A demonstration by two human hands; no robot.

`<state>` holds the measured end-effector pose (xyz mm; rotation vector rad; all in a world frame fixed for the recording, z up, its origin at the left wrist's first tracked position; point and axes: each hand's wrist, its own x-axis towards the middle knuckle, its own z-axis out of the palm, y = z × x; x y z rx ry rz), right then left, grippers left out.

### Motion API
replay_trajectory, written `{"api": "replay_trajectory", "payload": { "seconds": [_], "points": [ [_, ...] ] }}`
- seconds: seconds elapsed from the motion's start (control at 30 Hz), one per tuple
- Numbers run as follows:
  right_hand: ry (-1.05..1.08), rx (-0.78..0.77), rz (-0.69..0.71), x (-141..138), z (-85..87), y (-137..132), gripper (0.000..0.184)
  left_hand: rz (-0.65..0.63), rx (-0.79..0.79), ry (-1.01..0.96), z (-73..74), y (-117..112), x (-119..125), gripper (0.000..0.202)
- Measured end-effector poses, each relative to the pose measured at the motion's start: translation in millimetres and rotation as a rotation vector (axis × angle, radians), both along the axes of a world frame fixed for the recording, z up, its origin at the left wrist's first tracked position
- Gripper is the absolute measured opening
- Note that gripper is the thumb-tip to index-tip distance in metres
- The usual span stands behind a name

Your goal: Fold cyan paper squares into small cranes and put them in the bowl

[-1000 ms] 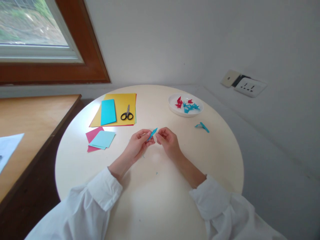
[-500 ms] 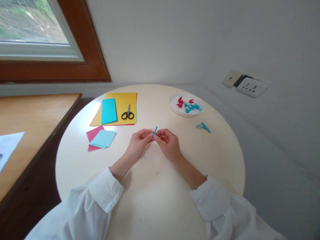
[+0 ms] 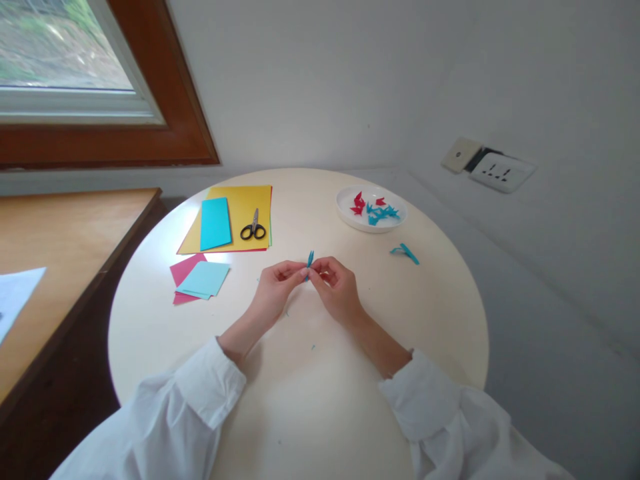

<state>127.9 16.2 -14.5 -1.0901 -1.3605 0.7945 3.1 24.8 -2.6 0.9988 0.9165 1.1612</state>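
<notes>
My left hand (image 3: 277, 288) and my right hand (image 3: 336, 283) meet over the middle of a round cream table (image 3: 300, 400). Both pinch a small folded blue paper piece (image 3: 310, 259), which sticks up between the fingertips. White sleeves cover both forearms. A loose blue paper scrap (image 3: 405, 252) lies on the table to the right of my hands. A white dish (image 3: 371, 209) at the back right holds several small red and blue folded pieces.
Black-handled scissors (image 3: 253, 228) and a blue sheet (image 3: 215, 223) lie on yellow paper (image 3: 243, 203) at the back left. Pink and pale blue squares (image 3: 203, 279) sit nearer. A wooden desk (image 3: 55, 233) stands left, a wall socket (image 3: 501, 173) right.
The blue piece lay slanted in my left fingers; my right hand closed in on it, and the piece now stands upright and shorter between both hands.
</notes>
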Motion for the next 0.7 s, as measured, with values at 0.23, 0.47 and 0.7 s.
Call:
{"api": "replay_trajectory", "payload": {
  "seconds": [0.23,0.47,0.7],
  "points": [
    [0.068,-0.016,0.035,-0.7,2.3,-1.6,0.011,0.024,-0.024,-0.06,-0.2,1.1,-1.3,0.023],
    [0.144,-0.071,0.028,-2.6,6.5,-1.8,0.014,0.093,0.14,0.137,-1.7,0.5,-2.4,0.015],
    [0.172,-0.083,0.018,-2.3,6.4,-1.4,0.016,0.133,0.233,0.205,1.7,-1.4,-1.8,0.01]
  ]
}}
